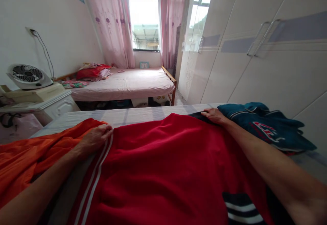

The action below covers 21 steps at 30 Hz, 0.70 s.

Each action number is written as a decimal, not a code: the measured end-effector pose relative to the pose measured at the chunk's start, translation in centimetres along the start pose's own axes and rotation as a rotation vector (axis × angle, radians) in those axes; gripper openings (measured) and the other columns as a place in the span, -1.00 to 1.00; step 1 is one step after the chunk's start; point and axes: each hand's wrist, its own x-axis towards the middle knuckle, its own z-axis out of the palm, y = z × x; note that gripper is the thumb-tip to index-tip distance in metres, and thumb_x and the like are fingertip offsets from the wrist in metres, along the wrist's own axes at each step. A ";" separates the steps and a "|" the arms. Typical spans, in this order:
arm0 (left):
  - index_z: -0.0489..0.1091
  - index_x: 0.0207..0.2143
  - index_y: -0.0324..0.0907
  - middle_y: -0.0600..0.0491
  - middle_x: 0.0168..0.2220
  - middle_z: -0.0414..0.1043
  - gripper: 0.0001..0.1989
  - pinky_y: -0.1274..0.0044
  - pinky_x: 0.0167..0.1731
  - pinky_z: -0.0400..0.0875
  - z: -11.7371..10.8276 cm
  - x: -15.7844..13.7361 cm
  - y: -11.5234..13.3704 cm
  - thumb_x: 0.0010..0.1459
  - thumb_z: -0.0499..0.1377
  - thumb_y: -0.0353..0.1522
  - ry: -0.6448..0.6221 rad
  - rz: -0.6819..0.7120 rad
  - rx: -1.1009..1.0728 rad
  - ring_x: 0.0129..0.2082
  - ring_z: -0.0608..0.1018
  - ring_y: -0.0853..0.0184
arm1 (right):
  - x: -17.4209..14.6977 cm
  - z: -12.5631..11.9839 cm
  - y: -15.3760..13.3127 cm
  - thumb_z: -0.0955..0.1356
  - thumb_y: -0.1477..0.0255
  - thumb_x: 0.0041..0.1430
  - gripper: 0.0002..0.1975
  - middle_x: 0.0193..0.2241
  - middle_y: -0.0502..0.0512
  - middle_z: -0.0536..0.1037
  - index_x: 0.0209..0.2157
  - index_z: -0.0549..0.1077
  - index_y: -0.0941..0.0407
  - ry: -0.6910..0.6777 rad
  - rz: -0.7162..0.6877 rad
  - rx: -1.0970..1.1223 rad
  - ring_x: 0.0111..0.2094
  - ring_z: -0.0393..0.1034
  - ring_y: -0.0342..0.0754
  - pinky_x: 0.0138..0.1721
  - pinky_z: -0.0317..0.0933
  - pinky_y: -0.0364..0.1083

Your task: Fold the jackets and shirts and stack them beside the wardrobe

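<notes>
A red garment (163, 157) with white stripes along its left side is spread out in front of me. Near its lower right shows a dark patch crossed by white stripes. My left hand (98, 137) is closed on the garment's far left edge, beside the stripes. At the far right, my right hand (213, 115) grips a dark part of the same garment, its fingers bent round the cloth. Orange clothing (51, 146) lies next to my left forearm. A teal garment (265, 124) with a red-and-white emblem rests in a heap beyond my right forearm.
Beneath the clothes is a bed with a pale checked sheet (143, 113). Further back stands a second bed (138, 82) with folded bedding, below a pink-curtained window. A fan (28, 75) sits on a cabinet at left. White wardrobes (245, 71) line the right side.
</notes>
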 end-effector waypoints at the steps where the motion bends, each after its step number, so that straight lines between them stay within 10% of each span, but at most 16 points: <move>1: 0.43 -0.34 -0.26 -0.12 -0.33 0.49 -0.60 0.40 -0.18 0.37 -0.3 -0.1 -0.3 0.10 -0.08 -0.18 -0.005 -0.013 -0.017 -0.25 0.52 0.16 | 0.1 -0.4 0.1 0.26 0.21 0.14 -0.66 -0.16 0.11 0.58 -0.18 0.53 0.08 0.005 -0.005 -0.005 -0.12 0.43 0.02 -0.12 0.23 -0.10; 12: 0.33 -0.03 -0.42 -0.28 -0.05 0.34 -0.51 0.20 -0.05 0.28 -1.5 -2.5 1.9 0.27 -0.17 -0.23 0.103 -0.118 0.078 -0.02 0.42 -0.01 | -0.7 -0.8 -1.6 0.24 0.34 0.16 -0.67 -0.04 0.24 0.47 -0.10 0.48 0.13 0.101 0.043 -0.090 -0.01 0.34 0.10 -0.06 0.21 0.03; 16: 0.34 0.03 -0.09 -0.03 0.16 0.24 -0.59 0.40 0.11 0.20 0.3 -10.3 3.3 0.21 -0.01 -0.14 0.039 0.270 -0.126 0.13 0.32 0.18 | -6.6 -2.7 -3.0 0.24 0.37 0.17 -0.61 0.03 0.26 0.40 0.01 0.39 0.17 0.172 -0.188 0.014 0.06 0.28 0.09 0.07 0.15 0.03; 21: 0.24 0.12 0.07 0.03 0.00 0.44 -0.50 0.46 -0.03 0.36 2.0 -23.2 4.2 0.14 0.01 -0.07 0.064 0.375 -0.259 0.01 0.45 0.20 | -19.8 -5.3 -0.9 0.16 0.25 0.23 -0.63 0.05 0.07 0.44 -0.01 0.41 -0.07 -0.025 -0.510 0.236 0.11 0.27 0.08 0.13 0.17 0.09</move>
